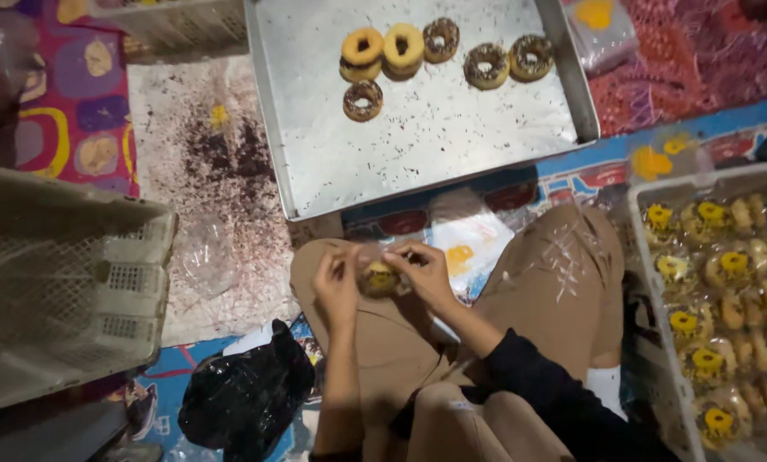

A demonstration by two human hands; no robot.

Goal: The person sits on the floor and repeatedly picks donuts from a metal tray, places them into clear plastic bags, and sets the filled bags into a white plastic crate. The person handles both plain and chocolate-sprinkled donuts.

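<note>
Pinching a bagged doughnut point(380, 279) between them, left hand point(337, 287) and right hand point(424, 272) meet at six o'clock from the tray point(417, 154).

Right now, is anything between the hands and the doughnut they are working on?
Nothing separate stands between them. Left hand and right hand both grip the small yellow-topped doughnut, seemingly through the thin clear plastic wrapper around it, over the lap.
</note>
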